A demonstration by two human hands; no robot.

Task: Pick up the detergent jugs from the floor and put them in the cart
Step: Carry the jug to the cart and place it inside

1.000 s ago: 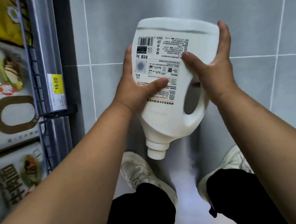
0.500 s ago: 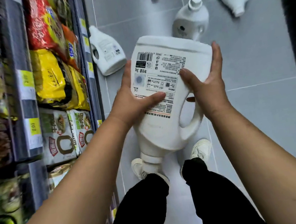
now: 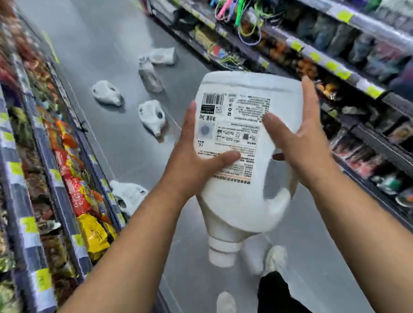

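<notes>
White jug [image 3: 240, 178] (cap down) held by both hands.

Barcode and upside-down "3kg" on the white jug's [image 3: 239, 167] back label [image 3: 233, 130].

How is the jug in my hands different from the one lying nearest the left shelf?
The held jug is off the floor, cap downward, gripped by the left hand and right hand. The shelf-side jug lies untouched on the floor, partly hidden by the left arm. Both are white with handles.
</notes>
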